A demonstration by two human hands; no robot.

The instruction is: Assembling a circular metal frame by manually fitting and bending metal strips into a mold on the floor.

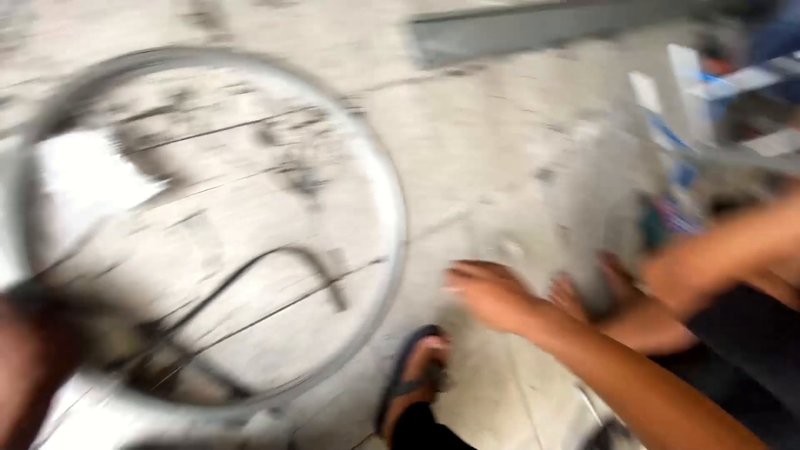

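While blurred by motion, left hand (29,367) at the lower left edge, closed around the metal wheel rim (392,242), held up over the concrete floor (492,150). Right hand (492,293) free, fingers spread flat, touching nothing, just right of rim.

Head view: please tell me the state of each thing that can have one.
Bicycle wheel rim: bare of tyre, raised off the floor, blurred.
Left hand: at the rim's lower left edge; grip too blurred to tell.
Right hand: open, fingers spread, holding nothing.
Sandal: worn on a foot, flat on the floor.
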